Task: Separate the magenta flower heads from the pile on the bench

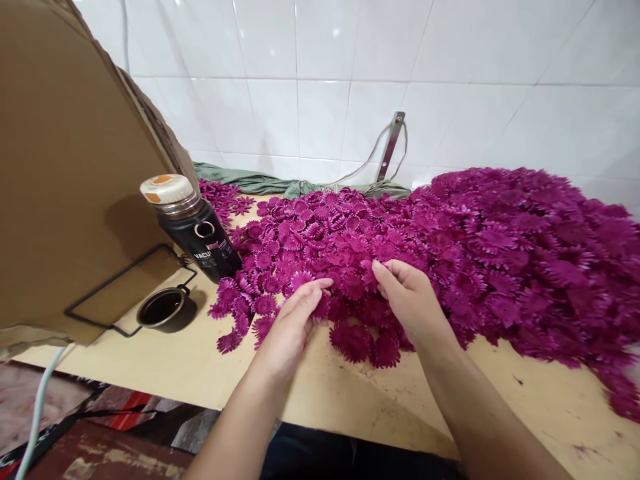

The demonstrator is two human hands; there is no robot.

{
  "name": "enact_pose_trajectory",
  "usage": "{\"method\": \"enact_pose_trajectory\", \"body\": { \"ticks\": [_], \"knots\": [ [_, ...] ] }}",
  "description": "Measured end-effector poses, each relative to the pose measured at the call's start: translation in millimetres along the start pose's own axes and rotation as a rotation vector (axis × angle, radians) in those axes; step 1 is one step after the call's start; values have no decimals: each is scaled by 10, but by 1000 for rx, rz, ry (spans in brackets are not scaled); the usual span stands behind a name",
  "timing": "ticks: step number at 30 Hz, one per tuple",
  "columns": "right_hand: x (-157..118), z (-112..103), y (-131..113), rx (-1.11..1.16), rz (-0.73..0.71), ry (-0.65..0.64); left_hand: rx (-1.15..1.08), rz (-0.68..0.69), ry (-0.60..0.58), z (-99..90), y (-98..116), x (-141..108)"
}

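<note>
A broad heap of magenta artificial flower heads [350, 227] with pointed petals lies across the table in the head view. My right hand [413, 297] pinches one flower head [369, 272] between thumb and fingers, just above the heap. To its left, my left hand [297, 317] is closed, thumb pressed along the index finger. Magenta petals show behind and below its fingers, but whether it holds any of them is hidden. Several flower heads [351, 341] lie loose at the heap's front edge, between my wrists.
A black vacuum flask [200, 237] with a white lid leans at the left. Beside it stand a dark cup [167, 310] of liquid and a large cardboard sheet [65, 167]. Behind the heap are green cloth [250, 179], a metal bracket [391, 147] and a tiled wall.
</note>
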State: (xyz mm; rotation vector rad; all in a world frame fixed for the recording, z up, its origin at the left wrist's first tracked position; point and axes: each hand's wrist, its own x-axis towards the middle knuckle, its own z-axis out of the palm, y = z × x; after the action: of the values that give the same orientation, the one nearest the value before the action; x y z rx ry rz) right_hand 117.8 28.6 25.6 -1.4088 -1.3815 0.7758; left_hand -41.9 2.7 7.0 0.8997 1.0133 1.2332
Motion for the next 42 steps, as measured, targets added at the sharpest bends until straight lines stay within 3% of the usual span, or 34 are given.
{"method": "enact_pose_trajectory", "body": {
  "ticks": [2,5,9,13,15,21,26,30,32,35,37,39,42],
  "knots": [
    [48,-16,20,-86,-47,61,-91,-67,-14,-19,-1,-4],
    [52,-4,34,-236,-141,82,-73,-35,34,-28,-12,10],
    [-84,82,-19,-150,-135,-95,35,70,94,-9,-46,40],
    [-219,214,-85,-2,-127,-367,66,78,103,5,-113,88],
    [-231,265,-79,9,-130,-432,52,80,97,7,-128,105],
    [-140,293,-9,-235,-342,-105,-18,50,-59,41,-85,67],
    [-22,388,-58,-340,-320,35,73,81,76,72,-74,113],
    [130,485,-100,-341,-326,71,121,169,119,99,-24,160],
    [278,425,-102,-345,-311,104,136,195,114,101,12,131],
    [535,186,-100,-352,-176,259,203,183,83,68,30,52],
    [608,31,-115,-369,-128,293,208,164,80,32,4,31],
    [527,-32,-147,-361,-108,202,166,153,104,3,-39,58],
    [207,58,-184,-187,-126,-159,131,146,119,-5,-95,139]
  ]
}}
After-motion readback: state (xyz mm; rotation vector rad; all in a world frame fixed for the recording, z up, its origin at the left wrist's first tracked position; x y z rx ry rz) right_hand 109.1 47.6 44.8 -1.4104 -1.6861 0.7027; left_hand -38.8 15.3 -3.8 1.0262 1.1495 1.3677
